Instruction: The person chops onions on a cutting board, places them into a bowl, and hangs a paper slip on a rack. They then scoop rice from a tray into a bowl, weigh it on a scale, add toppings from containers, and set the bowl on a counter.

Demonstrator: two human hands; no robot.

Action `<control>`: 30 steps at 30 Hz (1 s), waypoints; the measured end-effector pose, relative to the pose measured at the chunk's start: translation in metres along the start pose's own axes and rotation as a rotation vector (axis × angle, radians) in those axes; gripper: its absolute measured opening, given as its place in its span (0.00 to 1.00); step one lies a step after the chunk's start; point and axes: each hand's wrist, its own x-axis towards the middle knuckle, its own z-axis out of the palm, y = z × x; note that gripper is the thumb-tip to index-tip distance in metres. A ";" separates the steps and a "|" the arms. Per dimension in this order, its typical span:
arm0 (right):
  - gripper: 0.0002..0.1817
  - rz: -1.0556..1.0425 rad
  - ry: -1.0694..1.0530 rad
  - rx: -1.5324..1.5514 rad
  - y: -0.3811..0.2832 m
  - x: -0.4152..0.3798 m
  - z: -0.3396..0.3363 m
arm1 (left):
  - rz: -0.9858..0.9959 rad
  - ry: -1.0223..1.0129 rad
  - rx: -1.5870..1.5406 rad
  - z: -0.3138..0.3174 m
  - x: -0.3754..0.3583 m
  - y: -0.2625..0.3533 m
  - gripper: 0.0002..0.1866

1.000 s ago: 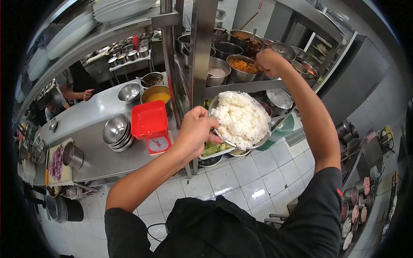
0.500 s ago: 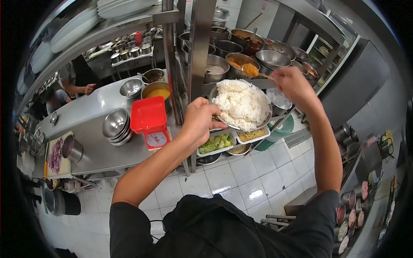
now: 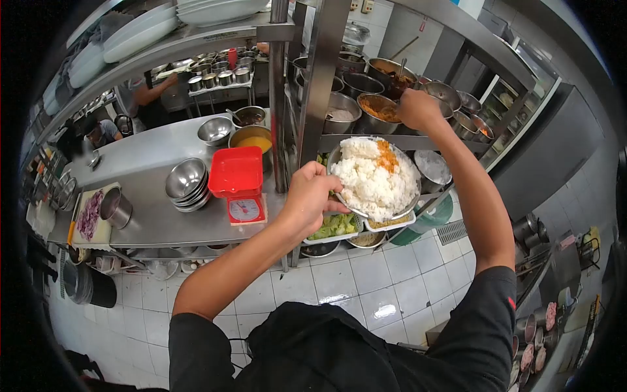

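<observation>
My left hand (image 3: 317, 196) grips the near-left rim of a metal bowl (image 3: 415, 202), thumb and fingers pinching its edge. White rice (image 3: 372, 179) is heaped in the bowl, with a small patch of orange food (image 3: 388, 157) on top near the far side. My right hand (image 3: 419, 110) is closed beyond the bowl, at the right side of a metal pot of orange food (image 3: 379, 108). Whatever its fingers hold, if anything, is hidden behind the hand. A ladle (image 3: 401, 67) stands in the pot of dark sauce just behind.
Left on the steel counter (image 3: 153, 145) are a red-topped scale (image 3: 245, 210), stacked metal bowls (image 3: 187, 183) and a cutting board with chopped purple food (image 3: 90, 215). A steel post (image 3: 318, 85) rises beside my left hand. White trays with greens (image 3: 335, 225) sit below the bowl. Co-workers stand at far left.
My right hand has moved left toward the pots; the spoonful of orange food it held is out of sight. Orange food now lies on the rice. My left hand still holds the bowl.
</observation>
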 end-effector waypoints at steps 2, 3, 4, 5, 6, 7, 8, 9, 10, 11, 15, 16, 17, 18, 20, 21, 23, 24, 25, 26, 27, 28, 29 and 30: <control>0.12 -0.069 -0.096 0.089 0.001 0.018 0.012 | 0.005 0.003 -0.003 -0.001 0.000 0.000 0.07; 0.12 0.054 -0.164 0.226 -0.003 0.020 0.009 | 0.000 0.005 -0.003 -0.002 -0.002 -0.002 0.07; 0.12 0.180 -0.231 0.362 -0.008 0.020 0.001 | 0.000 0.014 -0.001 -0.002 -0.003 -0.003 0.07; 0.12 0.309 -0.294 0.496 -0.009 0.021 -0.004 | 0.001 0.020 0.004 -0.001 -0.002 -0.004 0.07; 0.12 0.414 -0.404 0.721 -0.004 0.023 -0.006 | 0.005 0.024 0.009 0.001 -0.001 -0.003 0.07; 0.11 0.468 -0.401 0.816 0.000 0.022 -0.006 | 0.006 0.028 0.013 0.002 0.000 -0.002 0.06; 0.11 0.524 -0.398 0.912 0.005 0.019 -0.004 | 0.006 0.031 0.019 0.003 0.000 -0.001 0.06; 0.10 0.582 -0.395 1.009 0.007 0.015 -0.005 | 0.004 0.035 0.025 0.004 0.001 0.000 0.06; 0.10 0.595 -0.408 1.040 0.011 0.014 -0.003 | 0.007 0.033 0.028 0.004 0.002 0.001 0.06; 0.09 0.610 -0.420 1.072 0.015 0.015 0.000 | 0.010 0.029 0.032 0.005 0.004 0.002 0.06; 0.09 0.635 -0.394 1.148 0.020 0.011 -0.001 | 0.023 0.016 0.022 0.009 0.012 0.004 0.06; 0.09 0.626 -0.396 1.178 0.022 0.009 -0.001 | 0.022 0.018 0.022 0.009 0.013 0.003 0.06; 0.09 0.616 -0.399 1.207 0.024 0.007 -0.001 | 0.021 0.022 0.021 0.010 0.014 0.002 0.06; 0.09 0.605 -0.403 1.237 0.025 0.005 -0.003 | 0.021 0.026 0.020 0.010 0.015 0.001 0.06; 0.09 0.580 -0.354 1.231 0.028 -0.002 -0.007 | 0.022 0.024 0.017 0.011 0.017 0.001 0.06; 0.09 0.567 -0.330 1.228 0.028 -0.007 -0.011 | 0.023 0.023 0.015 0.011 0.018 0.000 0.06; 0.09 0.485 -0.353 1.261 0.035 -0.019 -0.018 | 0.026 0.024 0.013 0.012 0.019 0.000 0.07; 0.09 0.443 -0.367 1.275 0.035 -0.027 -0.023 | 0.027 0.027 0.010 0.012 0.020 0.000 0.07; 0.09 0.416 -0.319 1.180 0.027 -0.042 -0.036 | 0.022 0.026 0.012 0.012 0.020 0.000 0.07; 0.09 0.387 -0.271 1.084 0.015 -0.062 -0.054 | 0.019 0.025 0.014 0.012 0.021 0.001 0.07; 0.10 0.358 -0.223 0.989 0.005 -0.081 -0.064 | 0.015 0.025 0.015 0.012 0.022 0.001 0.07; 0.10 0.272 -0.149 0.885 -0.001 -0.094 -0.065 | 0.015 0.020 0.012 0.012 0.023 0.002 0.07; 0.10 0.187 -0.077 0.781 -0.006 -0.107 -0.064 | 0.014 0.016 0.011 0.012 0.024 0.002 0.07; 0.10 0.102 -0.006 0.677 -0.011 -0.118 -0.063 | 0.012 0.013 0.009 0.012 0.025 0.002 0.07</control>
